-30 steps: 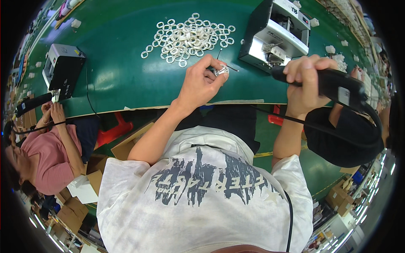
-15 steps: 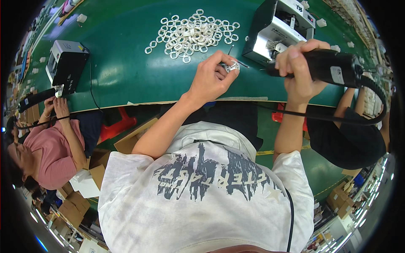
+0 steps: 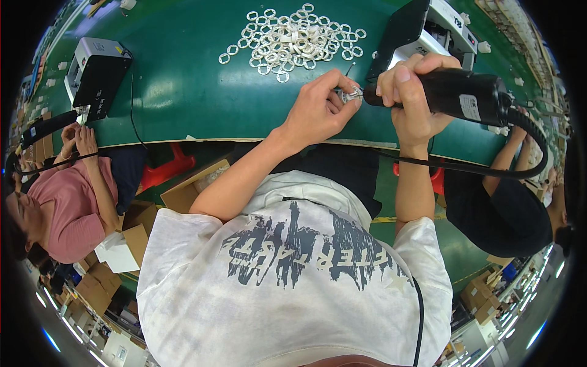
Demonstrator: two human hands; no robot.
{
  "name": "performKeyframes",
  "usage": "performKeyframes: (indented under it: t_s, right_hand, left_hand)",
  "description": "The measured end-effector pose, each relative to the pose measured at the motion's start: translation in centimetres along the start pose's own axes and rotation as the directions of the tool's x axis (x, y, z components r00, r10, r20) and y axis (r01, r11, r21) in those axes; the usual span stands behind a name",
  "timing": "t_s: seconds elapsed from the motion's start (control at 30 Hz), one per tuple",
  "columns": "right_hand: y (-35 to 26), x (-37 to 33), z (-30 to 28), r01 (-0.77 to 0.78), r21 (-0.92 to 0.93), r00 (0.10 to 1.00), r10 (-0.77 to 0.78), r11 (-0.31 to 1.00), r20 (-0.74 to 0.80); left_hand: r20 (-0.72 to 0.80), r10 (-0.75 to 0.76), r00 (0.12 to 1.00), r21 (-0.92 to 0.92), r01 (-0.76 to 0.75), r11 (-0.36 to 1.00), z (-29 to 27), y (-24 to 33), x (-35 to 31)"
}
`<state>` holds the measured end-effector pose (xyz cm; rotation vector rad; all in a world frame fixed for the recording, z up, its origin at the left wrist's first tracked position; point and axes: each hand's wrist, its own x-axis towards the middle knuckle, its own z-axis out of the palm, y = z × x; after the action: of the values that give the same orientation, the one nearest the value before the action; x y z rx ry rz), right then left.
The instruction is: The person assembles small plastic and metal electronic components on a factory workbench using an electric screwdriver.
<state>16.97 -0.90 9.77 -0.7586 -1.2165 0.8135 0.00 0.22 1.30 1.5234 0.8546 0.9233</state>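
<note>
The left hand [image 3: 321, 109] has thumb and fingers closed together on a small whitish part [image 3: 351, 94], held above the near side of the green table [image 3: 183, 85]; a thin dark lead [image 3: 350, 69] projects beyond it. The right hand [image 3: 411, 98] is clamped around a black powered driver [image 3: 449, 93], nose directed at the part; tip contact cannot be determined. Beyond the hands lies a loose pile of pale rings [image 3: 296, 40]; a black-and-silver bench machine [image 3: 400, 33] stands to its right. Caution: if the part tilts in the pinch, the tip could slip and strike the fingertips. A stray lead could be nipped, and drag from the driver's cord [image 3: 538, 150] could pull the nose off line. Markings, near to far: the white shirt [image 3: 293, 318] carries large stylised lettering; the driver bears a small white label [image 3: 469, 106], illegible; the machine casing shows partial characters.
</note>
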Motion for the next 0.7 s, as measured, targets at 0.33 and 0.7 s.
performKeyframes:
  t_s: [0.33,0.7]
  right_hand:
    - [1.3,0.5,-0.5,-0.055,0.095,0.997,0.049,0.994,0.067]
    - [-4.5,1.1,-2.4,0.177,0.197,0.983,-0.184,0.964,0.016]
  left_hand:
    - [0.006,0.0,1.0,-0.005,0.0,1.0,0.1,0.0,0.0]
    - [0.05,0.019,0.999,-0.013,-0.018,1.0,0.3,-0.6,0.1]
